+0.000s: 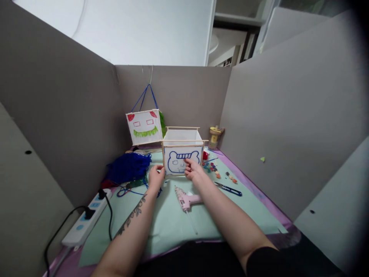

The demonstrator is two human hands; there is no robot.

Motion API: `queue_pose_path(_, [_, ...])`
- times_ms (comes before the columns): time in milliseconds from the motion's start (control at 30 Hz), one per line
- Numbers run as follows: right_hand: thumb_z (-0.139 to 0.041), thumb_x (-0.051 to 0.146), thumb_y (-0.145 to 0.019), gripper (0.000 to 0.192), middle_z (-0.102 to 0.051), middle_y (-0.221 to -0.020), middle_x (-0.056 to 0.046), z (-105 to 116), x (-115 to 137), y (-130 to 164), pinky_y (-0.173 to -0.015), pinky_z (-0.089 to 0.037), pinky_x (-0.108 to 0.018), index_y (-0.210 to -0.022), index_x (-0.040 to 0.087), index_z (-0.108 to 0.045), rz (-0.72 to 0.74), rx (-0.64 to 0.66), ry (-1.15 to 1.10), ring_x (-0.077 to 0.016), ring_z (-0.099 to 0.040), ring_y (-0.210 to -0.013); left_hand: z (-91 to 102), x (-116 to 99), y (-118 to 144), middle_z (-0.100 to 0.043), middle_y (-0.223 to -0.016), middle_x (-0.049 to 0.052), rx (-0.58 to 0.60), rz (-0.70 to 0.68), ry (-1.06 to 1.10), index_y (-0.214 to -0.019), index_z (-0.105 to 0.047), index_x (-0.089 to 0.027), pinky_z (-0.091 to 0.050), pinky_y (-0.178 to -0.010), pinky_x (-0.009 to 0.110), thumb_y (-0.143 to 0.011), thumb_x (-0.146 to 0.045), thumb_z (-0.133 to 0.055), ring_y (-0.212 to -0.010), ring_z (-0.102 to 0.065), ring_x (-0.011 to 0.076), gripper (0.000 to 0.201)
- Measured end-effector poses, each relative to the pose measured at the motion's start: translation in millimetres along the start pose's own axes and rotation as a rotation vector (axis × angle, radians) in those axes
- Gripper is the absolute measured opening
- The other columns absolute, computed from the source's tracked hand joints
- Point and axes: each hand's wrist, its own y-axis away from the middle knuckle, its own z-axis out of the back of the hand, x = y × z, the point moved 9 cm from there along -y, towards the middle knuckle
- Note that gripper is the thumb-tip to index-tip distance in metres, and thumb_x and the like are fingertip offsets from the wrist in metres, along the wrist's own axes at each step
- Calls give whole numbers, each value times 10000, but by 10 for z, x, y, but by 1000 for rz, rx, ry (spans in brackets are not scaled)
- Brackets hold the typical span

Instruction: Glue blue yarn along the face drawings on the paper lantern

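A box-shaped paper lantern [170, 151] with a frame of thin wooden sticks stands upright on the green sheet. Its front panel carries a blue-line drawing of a face with round ears. My left hand [156, 177] grips the lantern's lower left corner, fingers closed on the frame's edge. In front of the drawing, my right hand [192, 170] is closed in a pinch at the panel's right half. What sits between those fingertips, if anything, is too small to make out. Below the right wrist lies a pink glue gun [183, 200], its nozzle pointing up and left.
Scissors-like snips [229, 189] lie at right, near scattered colourful beads [210, 166]. Blue yarn [127, 167] heaps at left beside a power strip [83, 223] with black cords. Behind hangs another paper lantern [143, 125]. A jar [213, 137] stands in the far right corner.
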Motion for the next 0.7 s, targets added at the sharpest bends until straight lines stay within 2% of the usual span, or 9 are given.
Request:
queue_pose_path(167, [-512,173,-858,260,-300,-396,120,9,-40,-11,-304,-101,-143,-646,194,-363,-5,-24,27,-17,-186,-294,5,-13,2,-657,-837,41,-3,2,-3,-824,-631,-174,-421,-659,260,-744,-304,-529,-671,-554,146,184])
queue_pose_path(400, [-537,148,-820,259,-292,-373,124,-18,-307,31,-301,-94,-151,-620,188,-377,-47,-1,101,-19,-176,-283,-16,13,-9,-665,-831,42,-2,4,-21,-834,-634,-174,-419,-654,264,-747,-311,-527,-659,-557,150,193])
queue_pose_path(567, [-592,142,-753,139,-328,-396,119,20,-384,254,-317,-84,-156,-663,161,-487,-24,82,145,-15,-172,-303,-7,4,-5,-667,-848,47,10,8,-22,-838,-634,-173,-431,-673,268,-754,-308,-521,-687,-569,154,196])
queue_pose_path(633, [-650,175,-694,122,-379,-425,106,219,-283,444,-329,-104,-159,-684,159,-530,62,125,187,-17,-210,-323,5,-2,1,-668,-858,50,11,15,-19,-839,-635,-172,-437,-683,273,-756,-317,-521,-692,-571,155,202])
queue_pose_path(667, [-673,223,-673,140,-383,-428,101,365,-141,579,-335,-139,-165,-690,161,-549,201,149,287,-29,-252,-335,9,-4,4,-668,-860,52,12,20,-20,-840,-636,-172,-439,-684,275,-755,-323,-523,-691,-571,156,207])
queue_pose_path(700, [-679,290,-666,168,-408,-433,84,588,27,742,-346,-194,-177,-693,160,-577,361,117,412,-49,-308,-355,11,-4,8,-668,-862,55,13,25,-22,-840,-637,-171,-440,-683,277,-754,-329,-525,-690,-571,158,212])
